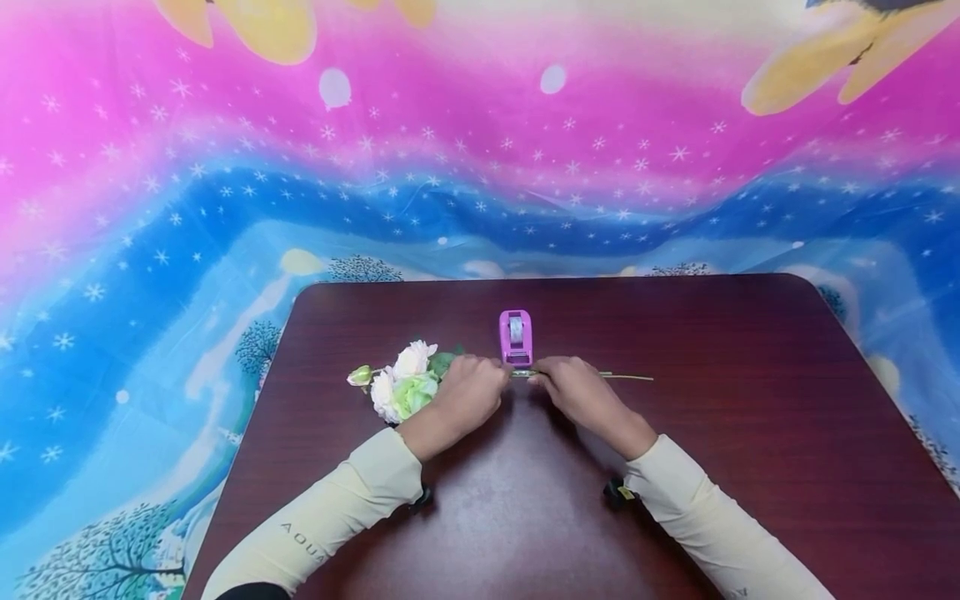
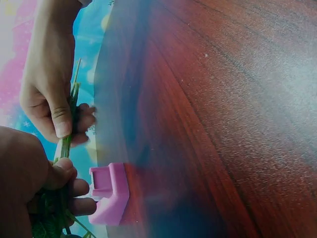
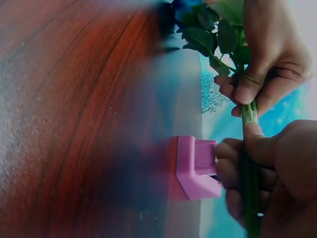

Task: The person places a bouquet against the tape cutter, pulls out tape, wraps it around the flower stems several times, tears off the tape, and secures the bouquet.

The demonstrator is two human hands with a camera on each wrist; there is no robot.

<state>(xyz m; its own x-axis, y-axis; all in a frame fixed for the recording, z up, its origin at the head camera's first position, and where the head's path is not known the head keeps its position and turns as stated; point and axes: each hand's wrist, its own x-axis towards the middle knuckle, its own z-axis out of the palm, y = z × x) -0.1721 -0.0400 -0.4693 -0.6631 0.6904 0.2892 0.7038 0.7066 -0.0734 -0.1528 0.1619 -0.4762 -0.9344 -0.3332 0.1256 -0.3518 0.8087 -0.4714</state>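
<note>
A bunch of artificial flowers [image 1: 414, 392] with white and pale green blooms lies sideways across both hands, blooms to the left. My left hand [image 1: 471, 387] grips the green stems [image 3: 251, 198] just below the leaves [image 3: 199, 40]. Farther along, my right hand [image 1: 581, 392] pinches the same stems between thumb and curled fingers. Clear shiny tape [image 3: 250, 117] wraps the stems in the short gap between the two thumbs. Thin stem ends [image 1: 630, 377] stick out past the right hand. Just beyond the hands stands a pink tape dispenser [image 1: 516, 337] with a roll in it.
The dark red-brown table [image 1: 712, 333] has rounded far corners. Behind it hangs a pink and blue cloth [image 1: 480, 150] with snowflakes and trees. Small dark objects show beneath each wrist, one at the right cuff [image 1: 617, 493].
</note>
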